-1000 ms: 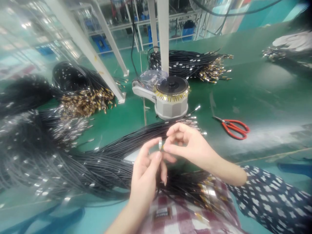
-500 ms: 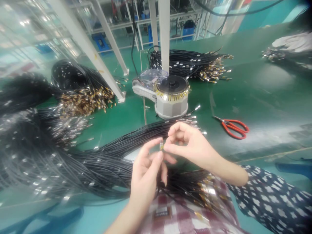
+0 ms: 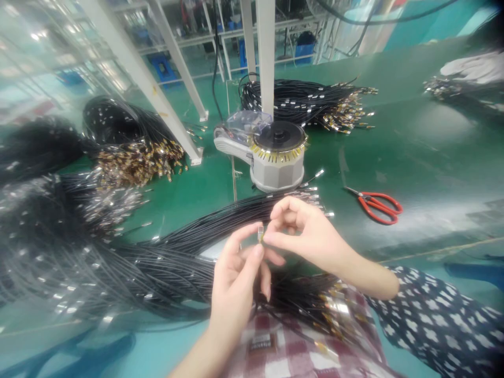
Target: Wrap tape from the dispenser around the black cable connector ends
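Between thumb and forefinger, my left hand (image 3: 236, 273) grips a small metal cable connector (image 3: 260, 231) with a bit of yellow at its lower end. My right hand (image 3: 301, 226) is closed in a pinch at that yellow part; the fingertips hide whether it is tape. Under and behind both hands runs a thick bundle of black cables (image 3: 157, 273) with shiny metal ends. More cable ends (image 3: 334, 310) lie below my hands, over a checked apron (image 3: 283, 346). Just beyond my hands stands a round tape dispenser (image 3: 277, 170) with yellow tabs around its black top.
Red-handled scissors (image 3: 380, 207) lie on the green table (image 3: 413, 157) to the right. Coiled black cables (image 3: 283, 97) rest behind the dispenser, and another coil (image 3: 114, 121) is at the left. White posts (image 3: 266, 58) rise from the table. A white glove (image 3: 472, 68) sits at the far right.
Almost nothing differs. My right hand has shifted very slightly left at the connector; my left hand stays where it was.
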### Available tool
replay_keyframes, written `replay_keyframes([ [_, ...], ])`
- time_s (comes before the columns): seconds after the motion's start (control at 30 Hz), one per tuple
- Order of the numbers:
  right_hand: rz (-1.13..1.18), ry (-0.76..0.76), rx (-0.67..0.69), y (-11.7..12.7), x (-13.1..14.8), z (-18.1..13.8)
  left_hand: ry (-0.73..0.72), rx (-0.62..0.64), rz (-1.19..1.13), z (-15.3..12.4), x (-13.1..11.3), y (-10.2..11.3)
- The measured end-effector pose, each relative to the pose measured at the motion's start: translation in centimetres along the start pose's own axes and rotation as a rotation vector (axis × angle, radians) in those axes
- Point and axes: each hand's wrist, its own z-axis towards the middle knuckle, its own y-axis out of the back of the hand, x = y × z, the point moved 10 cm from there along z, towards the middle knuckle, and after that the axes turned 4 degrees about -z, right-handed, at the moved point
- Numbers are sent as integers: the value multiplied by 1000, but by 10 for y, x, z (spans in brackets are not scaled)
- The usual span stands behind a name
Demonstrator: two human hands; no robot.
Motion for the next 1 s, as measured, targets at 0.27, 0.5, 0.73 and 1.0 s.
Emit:
replay_keyframes([
  [0.27,14,5,-2,-1,-2,0,-7,20,19,0,1,-1],
  [0.5,46,9,7,-5,-4,0,-11,-7,31,2,-2,-1],
  [0.73,28,25,-6,-5,-3,-2,13,23,1,5,-3,-2],
  [1.0,14,29,-27,-3,-3,-1,75,-11,17,8,3,10],
])
